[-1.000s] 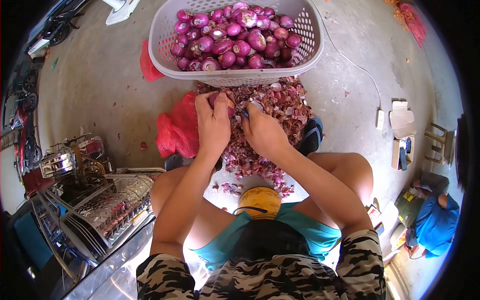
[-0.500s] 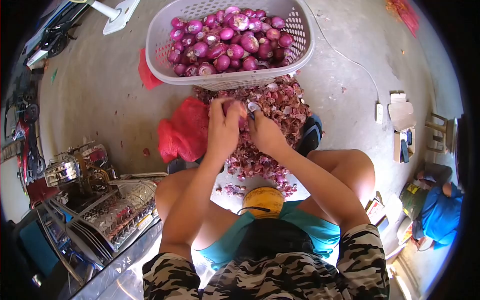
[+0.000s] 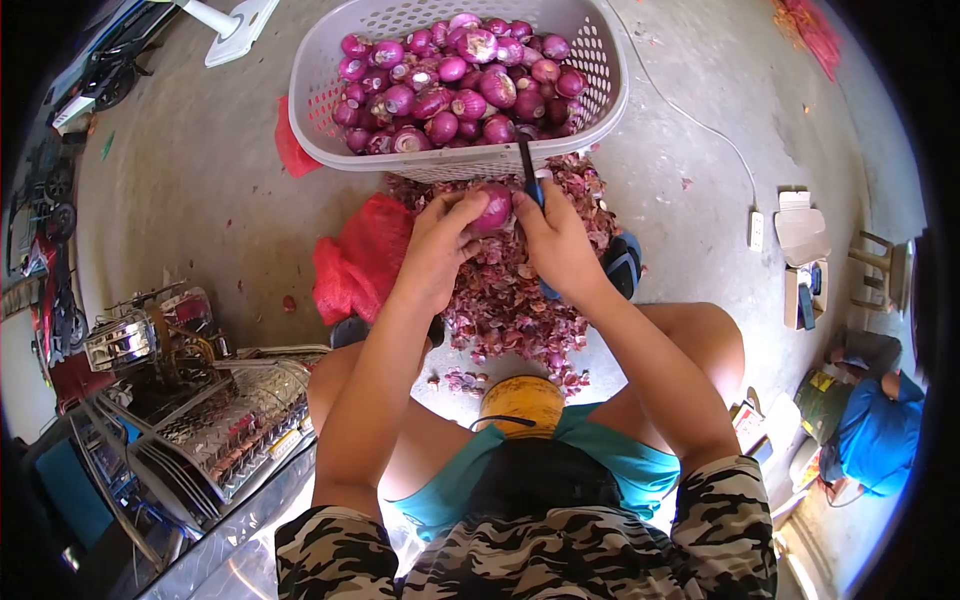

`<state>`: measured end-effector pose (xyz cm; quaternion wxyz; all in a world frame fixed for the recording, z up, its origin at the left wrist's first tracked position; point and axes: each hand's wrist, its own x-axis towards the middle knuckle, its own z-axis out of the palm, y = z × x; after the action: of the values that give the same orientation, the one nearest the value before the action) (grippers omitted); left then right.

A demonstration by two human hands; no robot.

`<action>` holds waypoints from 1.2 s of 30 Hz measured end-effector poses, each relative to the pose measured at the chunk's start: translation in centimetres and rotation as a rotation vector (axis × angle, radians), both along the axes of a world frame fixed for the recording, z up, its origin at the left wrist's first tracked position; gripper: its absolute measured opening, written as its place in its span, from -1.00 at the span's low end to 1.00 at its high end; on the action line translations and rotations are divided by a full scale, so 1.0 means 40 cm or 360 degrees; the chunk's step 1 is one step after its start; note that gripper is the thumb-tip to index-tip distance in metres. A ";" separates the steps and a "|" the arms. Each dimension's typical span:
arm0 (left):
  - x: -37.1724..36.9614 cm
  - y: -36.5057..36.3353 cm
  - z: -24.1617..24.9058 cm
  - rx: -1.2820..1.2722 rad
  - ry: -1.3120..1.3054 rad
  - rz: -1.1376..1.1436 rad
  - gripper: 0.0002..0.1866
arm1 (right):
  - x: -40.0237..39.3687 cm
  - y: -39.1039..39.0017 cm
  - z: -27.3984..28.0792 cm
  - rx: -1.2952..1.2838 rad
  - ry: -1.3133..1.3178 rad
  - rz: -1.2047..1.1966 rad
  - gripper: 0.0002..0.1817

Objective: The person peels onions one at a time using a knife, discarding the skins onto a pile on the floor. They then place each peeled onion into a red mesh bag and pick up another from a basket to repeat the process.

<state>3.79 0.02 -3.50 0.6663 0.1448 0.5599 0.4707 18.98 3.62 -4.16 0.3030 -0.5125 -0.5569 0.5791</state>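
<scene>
A purple onion [image 3: 493, 209] is held in my left hand [image 3: 437, 243], its fingers and thumb around the onion's left side. My right hand [image 3: 560, 243] is closed on a knife [image 3: 531, 178] with a blue and black handle; the dark blade points away toward the basket, and the thumb is at the onion's right side. Beyond both hands a grey perforated basket [image 3: 460, 160] holds several purple onions [image 3: 470, 103]. Under the hands lies a heap of dry onion skins [image 3: 510, 310]. A red mesh bag [image 3: 362, 258] lies just left of my left hand.
Between my legs is a yellow container [image 3: 522, 405]. A white cable runs to a power strip [image 3: 756, 231] on the right, beside an open cardboard box [image 3: 803, 240]. Metal racks [image 3: 240, 420] stand at the left. Another person in blue [image 3: 878, 435] is at the far right.
The onion has come into clear view between my hands. My right hand has moved right and slightly up, and the knife now points away from me, its blade off the onion.
</scene>
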 end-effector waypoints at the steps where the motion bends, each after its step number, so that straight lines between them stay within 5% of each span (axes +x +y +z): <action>1: 0.003 0.000 0.005 0.0036 -0.0035 -0.0027 -0.63 | 0.002 0.009 0.005 0.0000 0.0043 -0.0017 -0.74; 6: 0.007 0.002 0.012 0.0255 -0.0307 -0.0040 -0.58 | 0.013 0.020 0.016 0.0010 0.0060 -0.0059 -0.73; 9: 0.001 0.011 -0.003 0.0361 -0.0305 0.0110 -0.57 | 0.005 -0.018 0.030 0.0294 -0.0372 0.0033 -0.70; 24: 0.019 0.005 -0.019 0.0494 0.0170 0.0252 -0.48 | -0.016 -0.042 0.020 0.0321 -0.0695 0.0368 -0.79; 33: 0.022 -0.009 -0.043 0.0615 0.1284 0.0158 -0.39 | -0.035 -0.061 -0.022 0.0309 -0.0627 0.0306 -0.75; 36: 0.045 -0.022 -0.023 0.0689 0.1352 0.0220 -0.41 | -0.046 -0.071 -0.044 0.0272 -0.0542 0.0289 -0.75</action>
<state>5.58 -0.85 -4.41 0.3003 0.4223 0.6800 0.5188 17.15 0.77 -5.92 0.1933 -0.5232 -0.6910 0.4598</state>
